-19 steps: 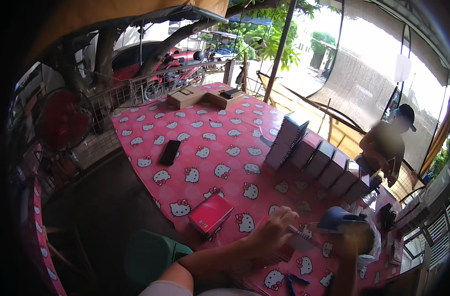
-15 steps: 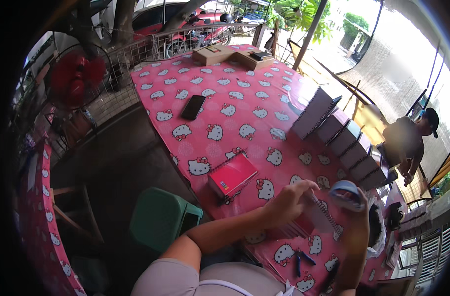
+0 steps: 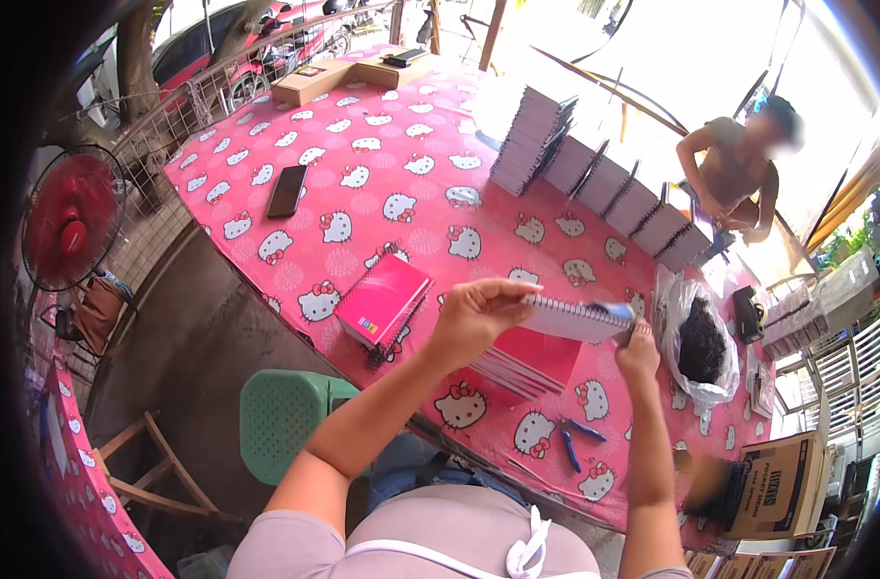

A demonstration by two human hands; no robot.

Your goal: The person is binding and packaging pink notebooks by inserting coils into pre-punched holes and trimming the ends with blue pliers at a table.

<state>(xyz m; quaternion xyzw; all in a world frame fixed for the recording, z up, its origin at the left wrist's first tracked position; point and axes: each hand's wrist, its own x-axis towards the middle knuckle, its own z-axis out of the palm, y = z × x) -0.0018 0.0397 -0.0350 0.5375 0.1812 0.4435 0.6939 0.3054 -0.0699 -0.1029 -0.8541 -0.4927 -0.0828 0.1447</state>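
Note:
In front of me, a spiral notebook is held edge-on, its wire coil running along the near side. My left hand is closed, thumb and fingers pinched at the coil's left end. At the other end, my right hand grips the notebook's corner, partly covering it. Below the notebook lies a pile of pink-covered booklets on the table, partly hidden by it. Blue-handled pliers rest nearer to me. Left of my left hand is a small stack of pink spiral notebooks.
Tall stacks of spiral notebooks line the far right of the pink table. A plastic bag of black material and a carton are at right. A phone lies left; a green stool stands below. A person is beyond.
My view has swung right. The right hand has turned the notebook from upright to roughly level, and my left hand has come onto its coil end.

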